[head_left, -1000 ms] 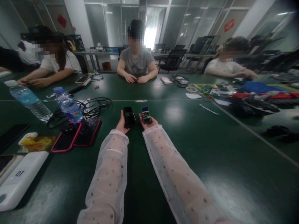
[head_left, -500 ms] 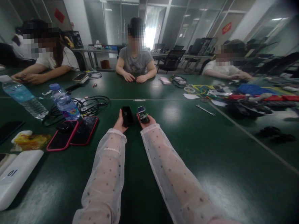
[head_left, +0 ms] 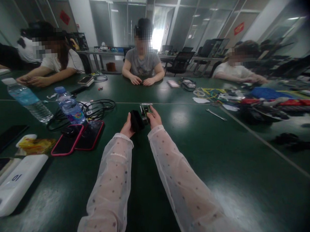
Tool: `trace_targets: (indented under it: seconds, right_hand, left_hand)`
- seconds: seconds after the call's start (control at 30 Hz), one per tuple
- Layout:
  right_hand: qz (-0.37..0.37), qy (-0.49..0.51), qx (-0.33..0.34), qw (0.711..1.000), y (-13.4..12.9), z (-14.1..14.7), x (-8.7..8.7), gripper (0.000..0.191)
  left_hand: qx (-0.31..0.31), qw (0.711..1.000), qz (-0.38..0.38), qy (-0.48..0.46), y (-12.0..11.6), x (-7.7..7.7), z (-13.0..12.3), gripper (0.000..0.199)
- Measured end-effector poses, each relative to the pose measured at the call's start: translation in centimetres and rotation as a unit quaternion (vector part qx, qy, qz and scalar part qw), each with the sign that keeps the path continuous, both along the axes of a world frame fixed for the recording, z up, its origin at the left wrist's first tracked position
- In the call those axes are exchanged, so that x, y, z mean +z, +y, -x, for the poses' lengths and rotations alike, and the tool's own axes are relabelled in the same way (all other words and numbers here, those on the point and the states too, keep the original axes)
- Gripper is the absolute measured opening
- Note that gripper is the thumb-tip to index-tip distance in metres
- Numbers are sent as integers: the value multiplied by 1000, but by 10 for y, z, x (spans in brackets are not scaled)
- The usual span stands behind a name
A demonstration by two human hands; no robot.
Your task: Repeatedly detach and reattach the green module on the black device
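My left hand is closed around a black box-like case, held just above the green table. In my right hand is a small circuit board with parts mounted on it, gripped at its right edge and turned on its side, facing the case. The two pieces are side by side and very close; whether they touch I cannot tell. Sheer dotted sleeves cover both my forearms.
Left of my hands lie two red-edged phones, black cables, water bottles and a white power bank. A wrench and a heap of cables lie to the right. Several people sit around the green table.
My right hand has turned the circuit board onto its side and raised it slightly. My left hand has tilted the black case toward it, and the two are closer together.
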State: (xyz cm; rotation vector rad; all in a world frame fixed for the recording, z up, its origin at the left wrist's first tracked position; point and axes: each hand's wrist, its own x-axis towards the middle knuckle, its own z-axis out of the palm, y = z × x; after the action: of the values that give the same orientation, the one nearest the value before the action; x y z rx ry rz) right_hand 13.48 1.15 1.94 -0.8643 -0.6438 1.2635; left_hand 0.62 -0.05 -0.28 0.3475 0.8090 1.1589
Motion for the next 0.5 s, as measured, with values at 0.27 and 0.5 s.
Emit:
trace_targets:
  seconds: [0.27, 0.5]
  right_hand:
    - [-96, -88, 14, 991, -23, 21, 0, 49]
    - [-64, -105, 49, 991, -28, 31, -8, 39]
  left_hand:
    - [-17, 1000, -8, -14, -1, 0, -1, 62]
    - [-11, 999, -23, 22, 0, -4, 1, 61]
